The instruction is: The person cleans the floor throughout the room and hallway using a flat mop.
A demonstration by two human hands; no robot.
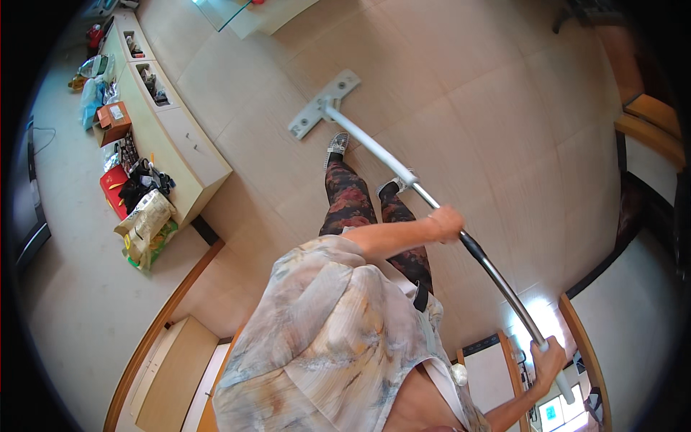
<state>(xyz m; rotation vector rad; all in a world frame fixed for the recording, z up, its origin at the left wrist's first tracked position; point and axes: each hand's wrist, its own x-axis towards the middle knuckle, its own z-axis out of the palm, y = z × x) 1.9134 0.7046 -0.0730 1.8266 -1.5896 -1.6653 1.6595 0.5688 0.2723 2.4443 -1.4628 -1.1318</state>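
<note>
A flat mop with a long pole (pixel 371 146) runs slantwise across the view. Its pale rectangular mop head (pixel 312 115) lies on the tiled floor (pixel 475 137), just beyond my shoes (pixel 336 146). My left hand (pixel 447 224) is wrapped round the middle of the pole, close to a dark sleeve. Farther up, near the pole's top end, my right hand (pixel 548 358) is closed round the light grip. Fine details of the fingers are hard to make out.
At left stands a long low cabinet (pixel 205 169). On top lie a cardboard box (pixel 112 122), plastic bags and a beige package (pixel 149 216). A glass-edged piece of furniture (pixel 270 16) is at the far side. Wooden furniture (pixel 651 129) stands at right, with a doorway (pixel 165 320) at lower left.
</note>
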